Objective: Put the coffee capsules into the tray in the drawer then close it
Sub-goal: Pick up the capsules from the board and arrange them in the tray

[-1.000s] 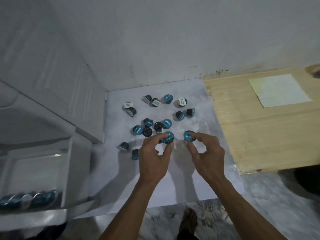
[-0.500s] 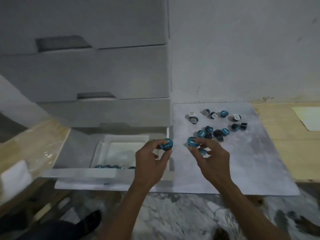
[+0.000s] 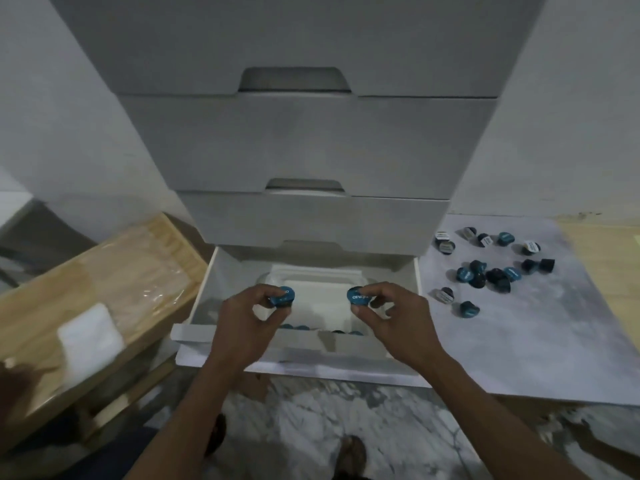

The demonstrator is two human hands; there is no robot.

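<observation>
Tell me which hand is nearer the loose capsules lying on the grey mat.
Right. The right hand holds a capsule over the open drawer, just left of the loose capsules. The left hand holds another farther left, across the tray.

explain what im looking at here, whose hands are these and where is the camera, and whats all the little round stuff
There is no machine here. A person wears one camera on the head, looking down at their own two bare hands. The left hand pinches one blue coffee capsule, and the right hand pinches another blue capsule. Both are held above the open bottom drawer of a white cabinet. Inside it sits a white tray, with a few capsules already along its near edge. More loose capsules, blue and dark, lie on the pale sheet to the right, waiting to be moved. A wooden box stands on the left.
</observation>
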